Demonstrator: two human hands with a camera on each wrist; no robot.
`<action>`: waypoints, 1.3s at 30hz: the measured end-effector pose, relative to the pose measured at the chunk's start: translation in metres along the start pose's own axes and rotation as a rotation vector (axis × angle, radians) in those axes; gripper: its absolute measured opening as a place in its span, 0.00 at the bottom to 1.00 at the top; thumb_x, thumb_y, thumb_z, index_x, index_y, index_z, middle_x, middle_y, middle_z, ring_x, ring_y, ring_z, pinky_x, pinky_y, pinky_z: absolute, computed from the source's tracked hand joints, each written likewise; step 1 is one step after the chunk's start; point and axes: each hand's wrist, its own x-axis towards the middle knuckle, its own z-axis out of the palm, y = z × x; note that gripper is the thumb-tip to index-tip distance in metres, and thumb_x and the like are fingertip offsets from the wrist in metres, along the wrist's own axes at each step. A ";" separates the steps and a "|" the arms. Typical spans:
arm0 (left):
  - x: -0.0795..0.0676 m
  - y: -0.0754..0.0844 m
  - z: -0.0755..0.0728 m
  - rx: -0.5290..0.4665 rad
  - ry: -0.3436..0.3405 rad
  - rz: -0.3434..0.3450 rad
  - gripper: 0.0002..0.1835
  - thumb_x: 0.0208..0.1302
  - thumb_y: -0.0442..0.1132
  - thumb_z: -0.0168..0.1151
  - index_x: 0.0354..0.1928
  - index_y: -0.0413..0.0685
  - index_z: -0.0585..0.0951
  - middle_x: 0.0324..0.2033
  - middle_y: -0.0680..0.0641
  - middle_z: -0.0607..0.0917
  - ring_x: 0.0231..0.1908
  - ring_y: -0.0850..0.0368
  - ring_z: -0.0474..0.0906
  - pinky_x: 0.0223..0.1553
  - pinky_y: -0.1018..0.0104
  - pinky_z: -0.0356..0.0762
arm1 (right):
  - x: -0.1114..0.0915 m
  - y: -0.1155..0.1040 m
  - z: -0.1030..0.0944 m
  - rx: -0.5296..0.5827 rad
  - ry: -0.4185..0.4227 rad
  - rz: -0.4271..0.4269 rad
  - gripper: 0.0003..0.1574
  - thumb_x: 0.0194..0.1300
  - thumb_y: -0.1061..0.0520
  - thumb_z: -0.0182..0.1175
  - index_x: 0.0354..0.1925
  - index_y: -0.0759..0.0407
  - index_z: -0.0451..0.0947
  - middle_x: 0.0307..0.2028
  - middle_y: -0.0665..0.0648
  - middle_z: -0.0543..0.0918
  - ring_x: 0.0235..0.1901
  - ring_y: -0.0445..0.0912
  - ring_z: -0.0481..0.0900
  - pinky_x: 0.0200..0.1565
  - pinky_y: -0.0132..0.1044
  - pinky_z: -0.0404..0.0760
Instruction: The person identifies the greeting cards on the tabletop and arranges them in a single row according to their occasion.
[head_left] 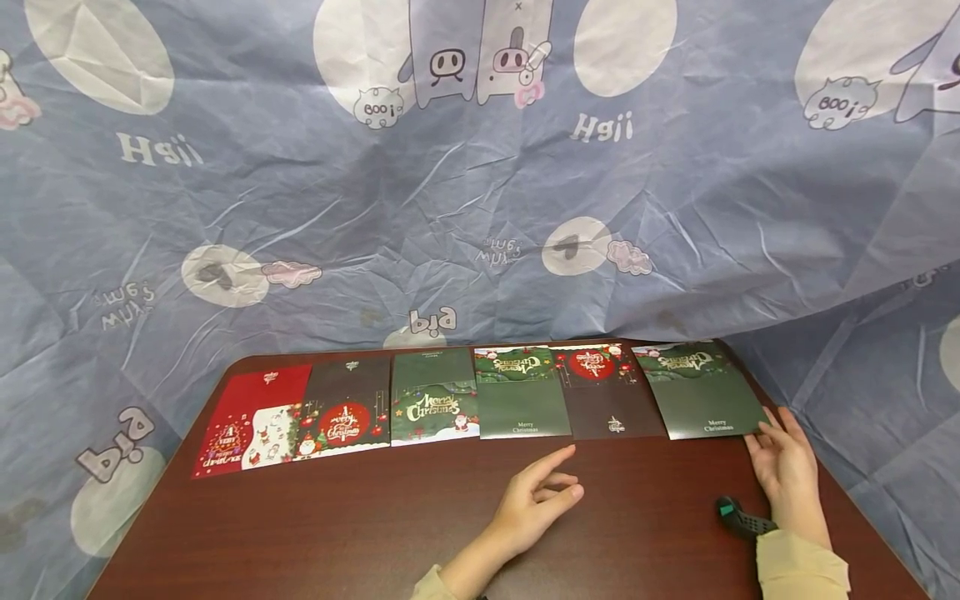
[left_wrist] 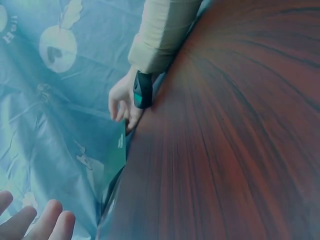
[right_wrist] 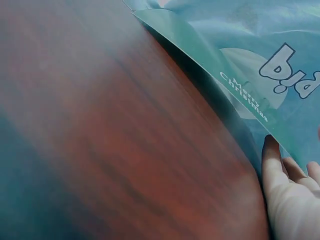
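A green Christmas card (head_left: 712, 396) with gold lettering and "Merry Christmas" on its lower part lies at the right end of a row. My right hand (head_left: 787, 467) pinches its near right corner between thumb and fingers. In the right wrist view, the near edge of this card (right_wrist: 215, 65) is lifted off the tabletop, leaving a dark gap below. My left hand (head_left: 528, 504) hovers over the middle of the table with loosely spread fingers and holds nothing. Nearest to it are another green card (head_left: 525, 410) and a dark card with a red bauble print (head_left: 611, 408).
Farther left stand a third green card (head_left: 435, 414), a dark card (head_left: 343, 408) and a red card (head_left: 251, 417), side by side along the back of the brown wooden table (head_left: 360, 525). A blue patterned cloth (head_left: 465, 183) hangs behind the table and along its sides.
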 end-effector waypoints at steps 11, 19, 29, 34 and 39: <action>-0.014 -0.004 -0.021 0.072 -0.004 0.046 0.25 0.66 0.33 0.57 0.64 0.42 0.68 0.59 0.40 0.72 0.49 0.52 0.77 0.46 0.60 0.78 | 0.010 0.006 0.010 0.035 0.110 -0.072 0.44 0.70 0.72 0.37 0.73 0.43 0.34 0.65 0.46 0.54 0.64 0.37 0.52 0.67 0.32 0.41; -0.023 -0.025 -0.033 0.089 0.001 0.046 0.26 0.66 0.37 0.57 0.66 0.50 0.68 0.61 0.45 0.71 0.51 0.50 0.77 0.46 0.62 0.78 | 0.012 0.003 0.014 0.113 0.272 -0.172 0.19 0.68 0.69 0.39 0.53 0.58 0.66 0.47 0.57 0.75 0.51 0.45 0.71 0.62 0.23 0.29; -0.029 -0.023 -0.044 0.097 0.004 0.034 0.26 0.66 0.37 0.57 0.66 0.52 0.68 0.61 0.45 0.71 0.51 0.45 0.76 0.47 0.62 0.78 | 0.008 0.006 0.027 0.073 0.397 -0.301 0.20 0.63 0.73 0.47 0.53 0.64 0.70 0.40 0.59 0.82 0.47 0.46 0.77 0.62 0.22 0.34; -0.036 -0.020 -0.049 0.121 0.008 0.011 0.26 0.66 0.36 0.58 0.65 0.51 0.68 0.61 0.46 0.72 0.50 0.45 0.77 0.46 0.62 0.78 | 0.004 0.009 0.032 -0.193 0.424 -0.294 0.19 0.67 0.68 0.48 0.55 0.58 0.70 0.42 0.50 0.83 0.61 0.42 0.66 0.62 0.23 0.28; -0.043 -0.004 -0.054 0.149 0.016 0.009 0.26 0.65 0.32 0.58 0.65 0.42 0.68 0.59 0.40 0.72 0.49 0.46 0.77 0.46 0.57 0.78 | 0.005 0.011 0.034 -0.329 0.419 -0.266 0.17 0.68 0.64 0.49 0.52 0.52 0.73 0.44 0.44 0.83 0.62 0.39 0.64 0.62 0.26 0.26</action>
